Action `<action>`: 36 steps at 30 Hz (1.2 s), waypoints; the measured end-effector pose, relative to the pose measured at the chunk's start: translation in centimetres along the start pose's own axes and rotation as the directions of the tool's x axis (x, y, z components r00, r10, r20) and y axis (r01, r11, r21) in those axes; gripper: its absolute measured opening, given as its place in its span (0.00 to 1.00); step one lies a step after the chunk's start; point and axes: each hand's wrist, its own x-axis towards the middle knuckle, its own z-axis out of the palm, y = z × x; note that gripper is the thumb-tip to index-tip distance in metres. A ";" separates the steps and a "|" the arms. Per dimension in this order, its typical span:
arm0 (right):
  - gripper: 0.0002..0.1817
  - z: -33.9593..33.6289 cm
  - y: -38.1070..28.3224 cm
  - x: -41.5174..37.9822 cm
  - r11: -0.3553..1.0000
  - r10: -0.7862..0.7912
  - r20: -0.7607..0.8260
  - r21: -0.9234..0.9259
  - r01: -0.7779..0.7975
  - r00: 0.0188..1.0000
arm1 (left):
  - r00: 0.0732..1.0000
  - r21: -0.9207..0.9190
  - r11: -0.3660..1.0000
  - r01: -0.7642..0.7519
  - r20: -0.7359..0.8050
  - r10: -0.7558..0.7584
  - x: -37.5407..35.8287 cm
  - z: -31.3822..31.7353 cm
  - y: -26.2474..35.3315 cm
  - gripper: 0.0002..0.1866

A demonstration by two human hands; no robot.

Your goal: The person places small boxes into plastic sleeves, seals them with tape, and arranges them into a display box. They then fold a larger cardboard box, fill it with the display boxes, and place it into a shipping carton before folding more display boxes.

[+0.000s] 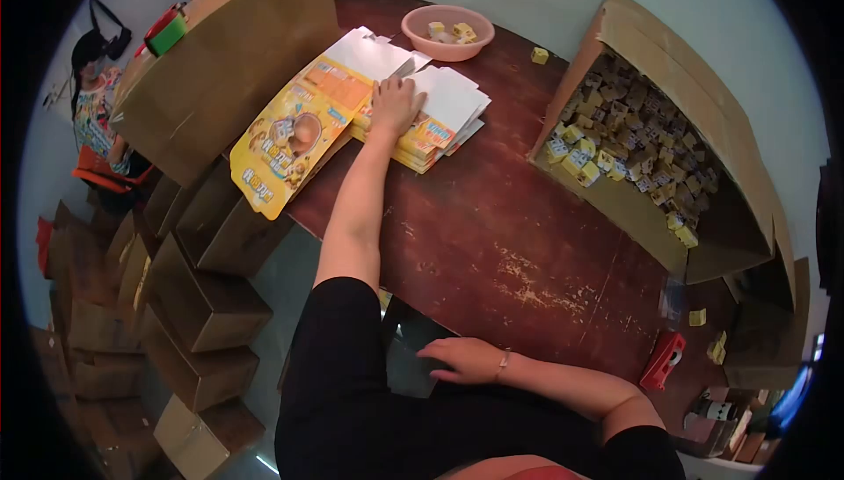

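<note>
My left hand (397, 106) reaches forward over the table and lies on flat yellow printed cartons with white undersides. Its fingers are slightly apart, touching the near stack of flat cartons (440, 111). To its left, a large flat yellow carton sheet (294, 137) with cartoon print lies in another pile, its end jutting past the table edge. My right hand (466, 360), a thin bracelet on its wrist, hovers close to my body by the near table edge. Its fingers are stretched out and it holds nothing.
A pink basin (447, 33) holds small yellow boxes. On the right, a large cardboard box (694, 67) lies tipped with many small boxes inside. A red tape dispenser (662, 360) sits on the dark red table (492, 216). Brown cartons (202, 304) crowd the left; another person (97, 111) sits beyond.
</note>
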 end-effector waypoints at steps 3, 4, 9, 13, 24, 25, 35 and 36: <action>0.17 -2.1 2.6 -5.8 0.985 0.081 -0.282 0.168 -0.034 0.956 | 0.951 -0.056 0.997 -0.055 -0.307 0.035 0.8 -1.8 -0.9 0.14; 0.15 -3.3 3.4 -7.2 0.971 0.108 -0.324 0.235 -0.031 0.940 | 0.951 -0.040 0.997 -0.058 -0.306 0.043 1.2 -3.5 -0.9 0.14; 0.15 -12.1 8.6 -8.3 0.747 0.433 -0.621 0.653 0.126 0.653 | 0.830 -0.311 0.893 -0.326 -0.547 0.112 -2.4 -18.7 7.5 0.18; 0.22 -16.2 3.5 -2.0 0.088 0.132 -0.506 0.862 0.499 0.852 | 0.788 -0.452 0.656 -0.605 -0.457 0.412 -10.8 -23.5 17.9 0.15; 0.31 -12.6 6.8 -6.2 -0.204 -0.031 -0.572 0.806 0.556 0.819 | 0.985 -0.330 0.935 -0.132 -0.152 0.085 -14.0 -25.8 24.9 0.36; 0.32 -12.1 8.1 -8.0 -0.173 0.095 -0.552 0.810 0.560 0.829 | 0.979 -0.376 0.908 -0.182 -0.151 0.134 -13.1 -26.4 24.7 0.34; 0.31 -3.4 16.6 -23.2 0.073 0.503 -0.444 0.877 0.475 0.742 | 0.306 -0.329 0.601 -0.728 0.629 0.715 -13.7 -26.4 23.9 0.40; 0.31 -3.9 16.1 -24.1 0.177 0.372 -0.499 0.866 0.468 0.782 | 0.269 -0.308 0.655 -0.690 0.731 0.627 -13.4 -26.1 24.6 0.41</action>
